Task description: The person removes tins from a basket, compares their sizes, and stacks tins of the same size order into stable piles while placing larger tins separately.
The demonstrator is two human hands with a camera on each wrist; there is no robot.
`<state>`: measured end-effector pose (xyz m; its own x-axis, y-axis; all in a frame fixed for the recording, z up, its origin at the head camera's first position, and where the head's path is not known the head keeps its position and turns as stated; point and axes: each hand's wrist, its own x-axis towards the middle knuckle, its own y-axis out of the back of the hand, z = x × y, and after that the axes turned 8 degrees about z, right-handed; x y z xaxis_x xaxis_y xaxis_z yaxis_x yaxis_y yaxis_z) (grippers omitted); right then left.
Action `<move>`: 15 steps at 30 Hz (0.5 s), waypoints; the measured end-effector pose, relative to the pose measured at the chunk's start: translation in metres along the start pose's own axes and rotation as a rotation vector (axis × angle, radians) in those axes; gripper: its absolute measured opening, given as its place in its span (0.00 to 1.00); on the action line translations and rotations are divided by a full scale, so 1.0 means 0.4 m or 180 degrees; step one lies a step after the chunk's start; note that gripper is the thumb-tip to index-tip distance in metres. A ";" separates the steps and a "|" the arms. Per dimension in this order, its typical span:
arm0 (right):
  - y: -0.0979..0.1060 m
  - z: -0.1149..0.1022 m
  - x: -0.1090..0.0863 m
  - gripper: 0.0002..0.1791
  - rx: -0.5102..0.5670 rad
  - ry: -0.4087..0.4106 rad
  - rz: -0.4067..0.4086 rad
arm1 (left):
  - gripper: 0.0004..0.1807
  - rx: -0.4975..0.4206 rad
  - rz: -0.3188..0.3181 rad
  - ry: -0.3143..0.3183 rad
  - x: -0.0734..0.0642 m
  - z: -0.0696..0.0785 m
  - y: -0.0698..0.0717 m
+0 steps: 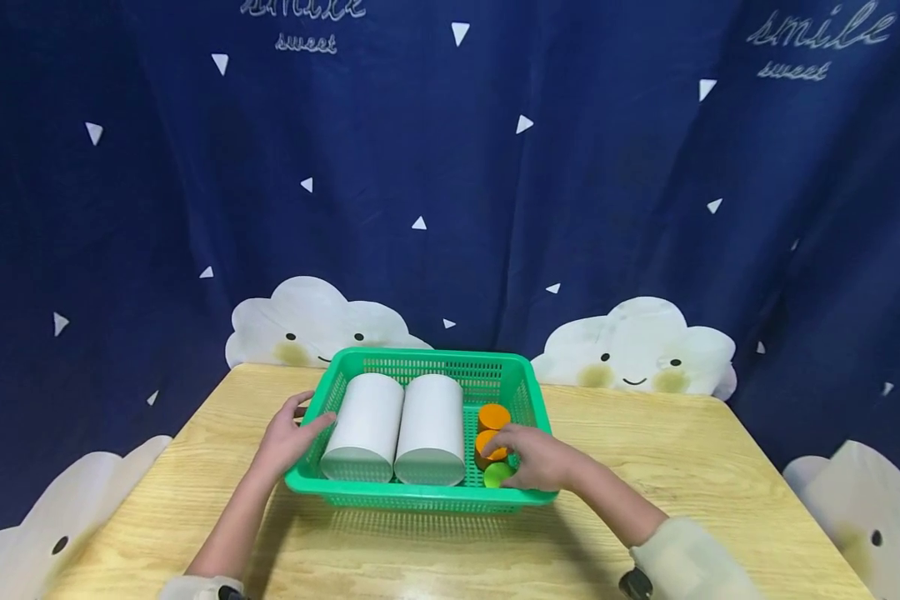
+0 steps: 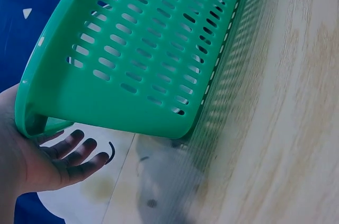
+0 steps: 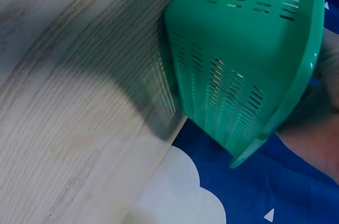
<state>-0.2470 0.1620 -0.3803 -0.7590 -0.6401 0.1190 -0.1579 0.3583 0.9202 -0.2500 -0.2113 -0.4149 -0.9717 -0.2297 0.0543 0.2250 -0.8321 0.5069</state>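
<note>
A green perforated basket [image 1: 420, 492] stands on the wooden table. Inside lie two large white cylinders [image 1: 363, 425] side by side, their flat ends toward me. To their right are two short orange cylinders [image 1: 494, 417] and a small light-green round piece [image 1: 497, 475]. My left hand [image 1: 288, 433] straddles the basket's left rim, thumb over the top and the other fingers curved below it outside. Reaching over the right rim, my right hand [image 1: 536, 458] has bent fingers over the nearer orange cylinder and the green piece, which it appears to pinch. Its fingertips are hidden in the right wrist view.
The wooden table [image 1: 682, 475] extends to both sides and in front of the basket. A dark blue curtain [image 1: 450, 167] with white triangles and smiling clouds hangs directly behind the table's far edge.
</note>
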 end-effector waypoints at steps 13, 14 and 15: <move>-0.021 -0.009 0.032 0.17 -0.0288 -0.0130 -0.0427 | 0.33 -0.0023 0.0032 -0.0057 0.004 -0.004 -0.005; -0.023 -0.012 0.035 0.18 -0.0335 -0.0158 -0.0453 | 0.33 -0.0030 0.0034 -0.0040 0.004 -0.006 -0.006; -0.024 -0.014 0.037 0.19 -0.0392 -0.0190 -0.0479 | 0.33 -0.0038 0.0035 -0.0028 0.005 -0.007 -0.007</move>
<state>-0.2530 0.1452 -0.3854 -0.7693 -0.6375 -0.0422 -0.1967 0.1735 0.9650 -0.2523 -0.2109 -0.4185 -0.9698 -0.2345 0.0675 0.2366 -0.8356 0.4959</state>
